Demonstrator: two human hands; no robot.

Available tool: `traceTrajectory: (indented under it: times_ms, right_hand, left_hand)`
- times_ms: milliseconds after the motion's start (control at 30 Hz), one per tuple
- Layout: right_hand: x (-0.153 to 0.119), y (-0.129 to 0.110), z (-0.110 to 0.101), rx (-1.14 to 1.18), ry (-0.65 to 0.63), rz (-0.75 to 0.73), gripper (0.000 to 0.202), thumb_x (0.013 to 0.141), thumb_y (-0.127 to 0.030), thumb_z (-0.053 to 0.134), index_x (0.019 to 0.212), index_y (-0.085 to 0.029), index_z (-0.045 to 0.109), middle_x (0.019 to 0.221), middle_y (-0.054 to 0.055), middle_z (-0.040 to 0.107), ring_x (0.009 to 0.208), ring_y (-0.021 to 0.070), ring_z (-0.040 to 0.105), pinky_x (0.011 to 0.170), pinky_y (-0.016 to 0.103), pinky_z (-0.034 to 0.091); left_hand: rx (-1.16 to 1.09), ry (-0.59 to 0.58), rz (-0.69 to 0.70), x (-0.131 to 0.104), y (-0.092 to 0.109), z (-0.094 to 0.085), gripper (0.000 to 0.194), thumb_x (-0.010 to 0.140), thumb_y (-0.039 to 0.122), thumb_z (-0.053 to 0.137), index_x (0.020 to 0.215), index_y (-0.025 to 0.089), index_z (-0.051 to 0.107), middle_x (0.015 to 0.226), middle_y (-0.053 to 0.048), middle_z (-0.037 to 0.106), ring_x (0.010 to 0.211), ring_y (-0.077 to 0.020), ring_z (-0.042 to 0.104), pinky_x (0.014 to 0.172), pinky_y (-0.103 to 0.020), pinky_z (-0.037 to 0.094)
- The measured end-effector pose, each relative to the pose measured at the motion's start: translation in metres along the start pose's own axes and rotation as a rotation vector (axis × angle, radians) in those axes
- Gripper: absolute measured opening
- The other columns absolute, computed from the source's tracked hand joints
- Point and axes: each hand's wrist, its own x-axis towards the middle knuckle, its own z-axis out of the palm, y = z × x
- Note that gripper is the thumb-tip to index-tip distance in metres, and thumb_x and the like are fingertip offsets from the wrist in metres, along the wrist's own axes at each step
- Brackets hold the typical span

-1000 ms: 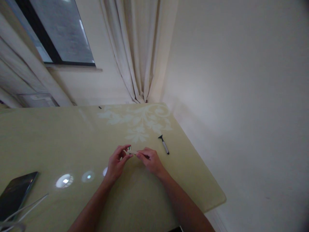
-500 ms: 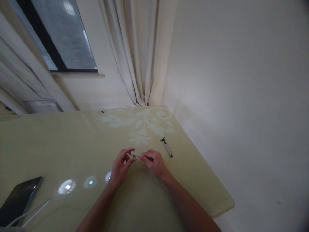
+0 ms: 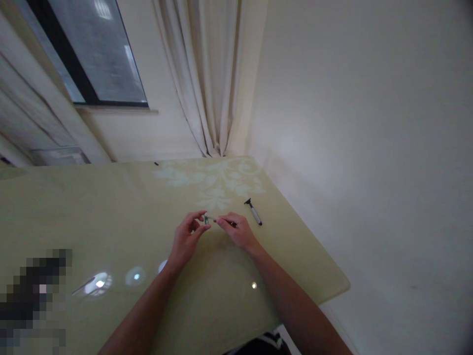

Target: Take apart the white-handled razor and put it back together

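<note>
My left hand (image 3: 187, 237) pinches a small green-and-silver piece (image 3: 206, 220), sized like a razor cartridge, upright between thumb and fingertips. From the other side, my right hand (image 3: 238, 230) grips a thin stick (image 3: 212, 218) with a pale tip and a darker shaft, like a small brush. The pale tip meets the piece or lies just in front of it; I cannot tell which. Both hands are above the table. A razor (image 3: 254, 213) with a grey handle and black head lies on the tabletop, beyond my right hand and to its right.
The glossy pale-green table (image 3: 111, 212) has a white floral pattern and light reflections. A small dark object (image 3: 156, 163) lies near its far edge. Something dark and pixelated (image 3: 25, 291) is at the left. Wall and curtain (image 3: 207, 74) stand behind.
The view has tilted down slightly, so dark clothing shows at the bottom. The stick's pale tip has shifted up along the small piece. The dark tablet-like object at left is now pixelated.
</note>
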Motion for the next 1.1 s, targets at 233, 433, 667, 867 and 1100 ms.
traceTrajectory:
  times_ms: [233,433,667,867,1100]
  right_hand:
    - [0.002,0.004,0.000,-0.056,-0.004,-0.041,0.032,0.098,-0.045,0.062,0.100,-0.019,0.082,0.077,0.003,0.064,0.070,0.0139,0.055,0.065,0.026,0.040]
    - [0.003,0.007,0.000,-0.100,-0.008,-0.030,0.031,0.099,-0.043,0.062,0.102,-0.019,0.082,0.078,0.003,0.064,0.071,0.0136,0.055,0.067,0.026,0.040]
    - [0.005,0.012,0.002,-0.110,0.017,-0.012,0.033,0.099,-0.045,0.062,0.103,-0.019,0.081,0.083,0.005,0.068,0.075,0.0150,0.058,0.070,0.027,0.043]
    - [0.005,0.012,0.003,-0.107,-0.028,-0.062,0.030,0.100,-0.041,0.062,0.103,-0.019,0.081,0.084,0.005,0.069,0.079,0.0157,0.060,0.075,0.027,0.044]
    - [0.007,0.013,0.003,-0.096,-0.001,-0.066,0.033,0.101,-0.044,0.060,0.106,-0.019,0.080,0.086,0.005,0.069,0.079,0.0153,0.060,0.072,0.026,0.043]
  left_hand:
    - [-0.010,-0.012,0.016,0.002,-0.004,0.001,0.038,0.079,0.036,0.078,0.114,0.023,0.072,0.089,0.002,0.060,0.059,-0.0087,0.049,0.057,-0.023,0.042]
    - [-0.016,-0.006,0.003,0.003,-0.006,0.001,0.038,0.079,0.038,0.078,0.114,0.023,0.071,0.089,0.002,0.060,0.058,-0.0084,0.047,0.056,-0.022,0.042]
    - [-0.035,0.024,0.002,0.007,-0.010,0.001,0.040,0.077,0.039,0.079,0.112,0.022,0.072,0.087,0.002,0.060,0.056,-0.0079,0.045,0.054,-0.022,0.040]
    - [-0.056,0.043,-0.003,0.007,-0.007,0.001,0.043,0.076,0.041,0.079,0.113,0.021,0.072,0.087,0.002,0.059,0.057,-0.0075,0.045,0.053,-0.021,0.040]
    - [-0.033,0.001,0.012,0.007,-0.006,0.003,0.039,0.076,0.038,0.079,0.111,0.021,0.073,0.086,0.002,0.060,0.056,-0.0075,0.045,0.054,-0.021,0.040]
